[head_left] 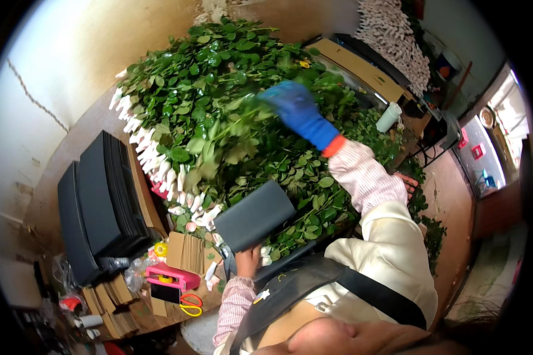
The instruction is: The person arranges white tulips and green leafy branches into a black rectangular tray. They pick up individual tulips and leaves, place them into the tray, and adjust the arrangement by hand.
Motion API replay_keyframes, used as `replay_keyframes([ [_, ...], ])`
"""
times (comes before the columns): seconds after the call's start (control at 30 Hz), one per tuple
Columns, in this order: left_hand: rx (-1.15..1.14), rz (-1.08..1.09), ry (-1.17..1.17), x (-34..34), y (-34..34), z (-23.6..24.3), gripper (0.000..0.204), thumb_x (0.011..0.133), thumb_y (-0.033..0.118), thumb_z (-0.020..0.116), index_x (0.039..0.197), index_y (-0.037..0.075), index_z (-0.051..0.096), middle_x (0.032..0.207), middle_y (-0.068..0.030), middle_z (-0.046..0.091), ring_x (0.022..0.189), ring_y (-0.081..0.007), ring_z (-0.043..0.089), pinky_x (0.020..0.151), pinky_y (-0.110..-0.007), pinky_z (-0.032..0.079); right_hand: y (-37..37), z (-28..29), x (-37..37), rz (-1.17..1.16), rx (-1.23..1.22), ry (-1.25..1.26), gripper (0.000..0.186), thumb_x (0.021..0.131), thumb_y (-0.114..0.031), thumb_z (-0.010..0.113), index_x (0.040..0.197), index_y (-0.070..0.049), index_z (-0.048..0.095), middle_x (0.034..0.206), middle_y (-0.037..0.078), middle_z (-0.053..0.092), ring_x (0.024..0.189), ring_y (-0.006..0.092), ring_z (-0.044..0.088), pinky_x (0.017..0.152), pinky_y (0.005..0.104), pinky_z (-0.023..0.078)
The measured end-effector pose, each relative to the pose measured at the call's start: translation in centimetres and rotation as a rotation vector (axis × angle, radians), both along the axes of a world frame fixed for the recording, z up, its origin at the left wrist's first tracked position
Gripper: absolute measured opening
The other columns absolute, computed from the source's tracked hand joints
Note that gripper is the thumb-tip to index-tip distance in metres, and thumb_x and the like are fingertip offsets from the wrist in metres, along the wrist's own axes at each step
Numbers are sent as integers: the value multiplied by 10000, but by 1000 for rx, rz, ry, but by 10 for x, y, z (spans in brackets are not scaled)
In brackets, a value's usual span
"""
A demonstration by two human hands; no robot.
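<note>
I'm grasping the grey board [254, 216] with left fingers [249, 255], apparently steadying it, but can't tell right fingers [273, 94]' grip.

Flower workshop, heaped leafy stems [189, 89], stacked black sheets [103, 189], tape dispenser [185, 281]

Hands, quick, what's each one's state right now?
Left hand: holding the grey ribbed sheet.
Right hand: blurred at the leaves; grip cannot be told.
</note>
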State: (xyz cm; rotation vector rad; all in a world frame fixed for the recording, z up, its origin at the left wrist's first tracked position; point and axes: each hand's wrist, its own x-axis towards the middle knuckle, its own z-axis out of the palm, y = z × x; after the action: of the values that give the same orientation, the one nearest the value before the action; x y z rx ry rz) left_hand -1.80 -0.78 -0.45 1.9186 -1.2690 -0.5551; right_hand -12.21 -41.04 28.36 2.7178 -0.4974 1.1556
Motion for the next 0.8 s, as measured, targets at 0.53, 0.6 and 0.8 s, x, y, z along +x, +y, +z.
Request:
replay_keyframes([
  [0.53, 135, 136, 223, -7, 9, -15, 435, 864, 233, 824, 1245, 78, 685, 1135, -156, 733, 1023, -323, 699, 882, -430, 536, 103, -163, -162, -176, 403, 932, 295, 821, -188, 743, 1105, -141, 675, 1009, 122, 699, 997, 344, 678, 847, 482, 524],
  [0.6, -43, 162, 226, -8, 10, -14, 421, 848, 198, 843, 1218, 68, 689, 1125, -157, 728, 988, -326, 702, 857, -429, 537, 97, -174, -159, -220, 372, 959, 250, 842, -208, 723, 1081, -148, 680, 1001, 123, 704, 977, 348, 686, 830, 484, 529],
  [0.8, -261, 227, 394, -12, 7, -29, 383, 845, 154, 843, 1185, 52, 697, 1144, -149, 727, 1000, -333, 704, 867, -416, 545, 97, -207, -165, -358, 343, 1056, 227, 864, -199, 691, 1090, -187, 711, 1012, 99, 716, 984, 327, 696, 842, 491, 525],
])
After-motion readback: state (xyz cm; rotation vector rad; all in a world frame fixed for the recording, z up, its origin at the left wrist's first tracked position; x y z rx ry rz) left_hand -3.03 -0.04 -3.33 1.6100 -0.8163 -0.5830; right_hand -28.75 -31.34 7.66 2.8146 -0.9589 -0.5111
